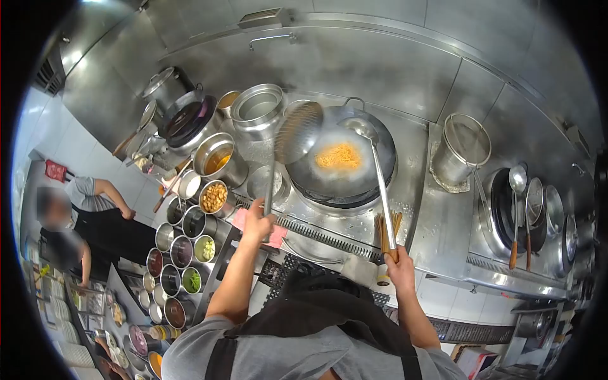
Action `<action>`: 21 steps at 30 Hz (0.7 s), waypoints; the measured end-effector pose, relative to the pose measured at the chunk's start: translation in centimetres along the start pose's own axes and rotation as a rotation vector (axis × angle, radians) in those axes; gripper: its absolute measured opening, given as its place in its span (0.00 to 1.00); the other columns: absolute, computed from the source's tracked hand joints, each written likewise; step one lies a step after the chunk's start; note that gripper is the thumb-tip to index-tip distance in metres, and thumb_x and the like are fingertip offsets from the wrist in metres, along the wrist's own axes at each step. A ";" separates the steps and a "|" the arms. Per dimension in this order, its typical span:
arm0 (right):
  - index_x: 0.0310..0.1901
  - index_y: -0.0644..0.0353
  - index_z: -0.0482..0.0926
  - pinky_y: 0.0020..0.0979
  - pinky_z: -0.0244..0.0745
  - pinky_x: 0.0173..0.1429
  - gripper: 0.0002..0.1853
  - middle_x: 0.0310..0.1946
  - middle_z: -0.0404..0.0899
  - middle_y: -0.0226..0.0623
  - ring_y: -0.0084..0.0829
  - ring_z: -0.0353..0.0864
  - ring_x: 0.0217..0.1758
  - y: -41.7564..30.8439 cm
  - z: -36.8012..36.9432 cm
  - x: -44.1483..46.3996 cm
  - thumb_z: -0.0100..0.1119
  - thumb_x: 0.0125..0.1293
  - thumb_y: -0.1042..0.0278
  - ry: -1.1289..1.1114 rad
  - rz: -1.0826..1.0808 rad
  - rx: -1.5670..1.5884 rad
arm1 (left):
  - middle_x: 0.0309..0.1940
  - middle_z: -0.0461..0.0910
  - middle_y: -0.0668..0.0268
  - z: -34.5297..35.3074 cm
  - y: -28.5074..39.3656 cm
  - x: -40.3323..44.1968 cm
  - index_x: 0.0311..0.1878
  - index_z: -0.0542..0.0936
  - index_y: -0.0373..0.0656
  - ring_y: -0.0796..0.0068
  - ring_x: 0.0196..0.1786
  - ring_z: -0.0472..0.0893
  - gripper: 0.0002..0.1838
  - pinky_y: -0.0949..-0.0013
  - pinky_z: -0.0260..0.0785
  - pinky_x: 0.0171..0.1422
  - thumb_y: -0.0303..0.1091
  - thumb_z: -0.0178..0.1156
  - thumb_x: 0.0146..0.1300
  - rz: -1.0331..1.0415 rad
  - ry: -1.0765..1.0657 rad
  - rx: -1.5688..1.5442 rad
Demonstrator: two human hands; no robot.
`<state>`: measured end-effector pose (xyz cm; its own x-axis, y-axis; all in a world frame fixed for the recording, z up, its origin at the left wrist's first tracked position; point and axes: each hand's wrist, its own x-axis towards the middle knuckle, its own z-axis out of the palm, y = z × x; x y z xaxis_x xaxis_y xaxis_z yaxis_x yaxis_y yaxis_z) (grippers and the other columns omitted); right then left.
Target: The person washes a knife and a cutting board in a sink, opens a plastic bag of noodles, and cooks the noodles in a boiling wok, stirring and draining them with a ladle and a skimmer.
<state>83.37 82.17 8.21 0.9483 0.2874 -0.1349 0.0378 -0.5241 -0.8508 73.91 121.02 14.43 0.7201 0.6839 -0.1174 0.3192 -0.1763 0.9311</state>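
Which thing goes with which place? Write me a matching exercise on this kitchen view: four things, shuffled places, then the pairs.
Things:
1. ladle
2. perforated skimmer
3. orange food
4. chopped greens

Places:
A. lying in the wok
B. held in the left hand
C. in a metal pot
D. held in the right hand

Pairs: 1-D, 2-B, 3-A, 4-C

We wear a grey shirt [278, 358] whose short sleeves [193, 342] end above the elbow, leaving our forearms [237, 272] uncovered. Two flat black straps [220, 360] cross the grey cloth, and our black apron [323, 301] bunches in creases toward the front edge of the counter [411, 152]. Our left hand [257, 223] and right hand [400, 269] are bare.
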 end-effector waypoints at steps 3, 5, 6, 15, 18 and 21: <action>0.57 0.63 0.68 0.36 0.73 0.31 0.25 0.27 0.79 0.46 0.38 0.78 0.19 -7.3 -1.0 -0.7 0.57 0.58 0.64 -0.176 0.072 0.194 | 0.21 0.75 0.61 -2.2 1.2 -2.3 0.55 0.67 0.35 0.73 0.16 0.73 0.29 0.71 0.63 0.17 0.20 0.58 0.45 -0.128 0.112 -0.230; 0.63 0.63 0.63 0.32 0.73 0.28 0.30 0.30 0.80 0.43 0.29 0.75 0.14 -6.8 0.2 1.8 0.56 0.59 0.63 -0.177 0.010 0.160 | 0.20 0.74 0.61 -3.8 0.4 -2.5 0.54 0.66 0.34 0.72 0.15 0.72 0.28 0.70 0.63 0.15 0.19 0.56 0.45 -0.212 0.108 -0.339; 0.63 0.64 0.63 0.35 0.74 0.31 0.30 0.33 0.80 0.45 0.34 0.77 0.18 -7.1 0.7 3.5 0.54 0.59 0.63 -0.214 0.054 0.095 | 0.19 0.73 0.61 -4.4 -0.1 -2.2 0.53 0.66 0.33 0.71 0.14 0.72 0.26 0.69 0.64 0.15 0.19 0.55 0.46 -0.247 0.125 -0.375; 0.62 0.63 0.64 0.45 0.75 0.42 0.29 0.35 0.80 0.54 0.51 0.81 0.36 -6.3 5.6 11.2 0.54 0.60 0.62 -0.136 -0.070 -0.303 | 0.21 0.72 0.60 -8.3 -8.3 0.6 0.37 0.66 0.39 0.73 0.15 0.70 0.09 0.72 0.64 0.16 0.23 0.53 0.53 -0.525 -0.022 -0.638; 0.61 0.63 0.65 0.36 0.74 0.27 0.28 0.28 0.78 0.44 0.37 0.79 0.22 -5.1 4.4 10.1 0.56 0.60 0.64 -0.335 0.167 0.210 | 0.23 0.72 0.62 -9.5 -11.4 2.3 0.38 0.68 0.40 0.76 0.16 0.70 0.08 0.77 0.67 0.17 0.27 0.54 0.56 -0.683 -0.185 -0.839; 0.61 0.62 0.66 0.28 0.68 0.19 0.27 0.22 0.74 0.36 0.25 0.73 0.17 -4.6 0.8 7.3 0.58 0.60 0.66 -0.336 0.346 0.602 | 0.24 0.73 0.62 -11.7 -14.4 4.2 0.35 0.70 0.38 0.75 0.17 0.71 0.06 0.75 0.67 0.19 0.27 0.55 0.55 -0.722 -0.279 -0.851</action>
<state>89.89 87.30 10.70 0.7250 0.4648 -0.5083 -0.5123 -0.1294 -0.8490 65.14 134.69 4.57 0.6836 0.2314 -0.6922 0.2701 0.8009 0.5345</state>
